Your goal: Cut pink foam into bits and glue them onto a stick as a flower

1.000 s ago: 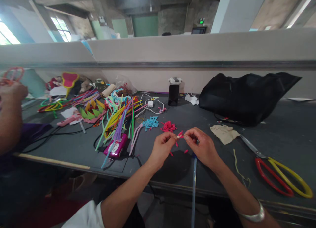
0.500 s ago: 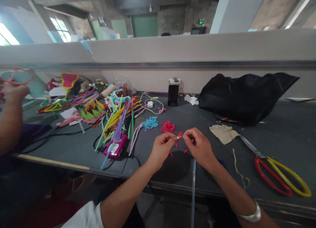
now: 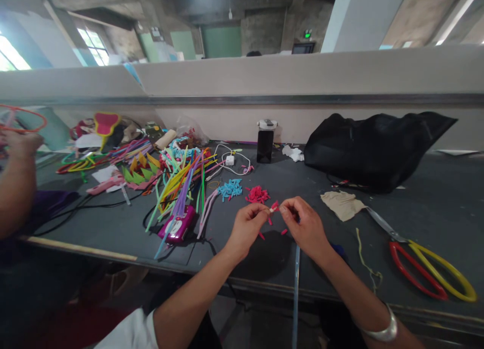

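Observation:
My left hand [image 3: 247, 228] is closed in a pinch on a small cream-and-red piece [image 3: 274, 207], held just above the table. Close on its right, my right hand [image 3: 304, 225] has thumb and forefinger pressed together by the red end; what they grip is too small to make out. A long pale translucent stick [image 3: 297, 288] runs from under my right hand down past the table edge; whether that hand holds it is hidden. Short red pieces [image 3: 257, 193] lie heaped behind my hands, with a few loose below. Beside that heap is a pile of blue pieces [image 3: 230, 188].
Large scissors [image 3: 416, 263] with red and yellow handles lie at right, by a beige cloth [image 3: 343, 204]. A black bag [image 3: 370, 150] stands behind. Colourful fuzzy stems [image 3: 181, 182] cover a purple device [image 3: 179, 228] at left. Another person's hand [image 3: 22, 142] holds an orange ring.
My hands stay almost in place, with the small piece turned slightly between them. The other person's hand at the left has shifted a little left.

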A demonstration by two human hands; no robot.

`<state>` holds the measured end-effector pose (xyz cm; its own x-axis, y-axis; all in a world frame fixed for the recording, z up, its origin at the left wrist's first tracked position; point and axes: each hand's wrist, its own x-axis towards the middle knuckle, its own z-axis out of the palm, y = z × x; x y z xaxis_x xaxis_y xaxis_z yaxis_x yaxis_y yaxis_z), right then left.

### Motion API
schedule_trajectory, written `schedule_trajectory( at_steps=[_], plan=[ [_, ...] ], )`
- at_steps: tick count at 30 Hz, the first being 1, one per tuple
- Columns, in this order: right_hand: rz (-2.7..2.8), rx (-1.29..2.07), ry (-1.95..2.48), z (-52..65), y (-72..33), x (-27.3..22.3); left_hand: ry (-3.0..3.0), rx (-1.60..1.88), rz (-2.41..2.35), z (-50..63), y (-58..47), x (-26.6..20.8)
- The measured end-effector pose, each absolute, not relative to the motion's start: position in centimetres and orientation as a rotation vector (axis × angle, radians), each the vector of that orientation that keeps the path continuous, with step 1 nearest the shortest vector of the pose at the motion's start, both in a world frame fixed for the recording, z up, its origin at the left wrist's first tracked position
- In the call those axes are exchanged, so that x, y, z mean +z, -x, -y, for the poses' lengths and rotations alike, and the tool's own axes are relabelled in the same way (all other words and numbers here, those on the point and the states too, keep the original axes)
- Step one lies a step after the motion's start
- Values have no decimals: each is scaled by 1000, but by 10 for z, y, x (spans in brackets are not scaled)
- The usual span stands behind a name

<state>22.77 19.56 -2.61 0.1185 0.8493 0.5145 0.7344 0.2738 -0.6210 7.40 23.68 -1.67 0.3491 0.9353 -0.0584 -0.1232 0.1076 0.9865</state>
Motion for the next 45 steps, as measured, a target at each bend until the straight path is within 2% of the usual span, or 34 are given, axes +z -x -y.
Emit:
schedule_trajectory(
  at_steps=[12, 22, 29, 37, 45],
  plan=[
    [1551, -92, 1363, -184, -226, -18, -834, 778, -584, -247, -64, -21],
    [1503, -131, 1403, -185, -227, -18, -794, 724, -513, -249, -64, -19],
    [1508, -35, 1576, -197, -239, -29, -824, 837, -550, -254, -59, -14],
    [1762, 141, 1739, -210, -238, -51, -819, 1089, -600, -261, -50, -12],
    [1851, 234, 1929, -241, -217, -47, -822, 1112, -722, -260, -54, -13]
  ],
)
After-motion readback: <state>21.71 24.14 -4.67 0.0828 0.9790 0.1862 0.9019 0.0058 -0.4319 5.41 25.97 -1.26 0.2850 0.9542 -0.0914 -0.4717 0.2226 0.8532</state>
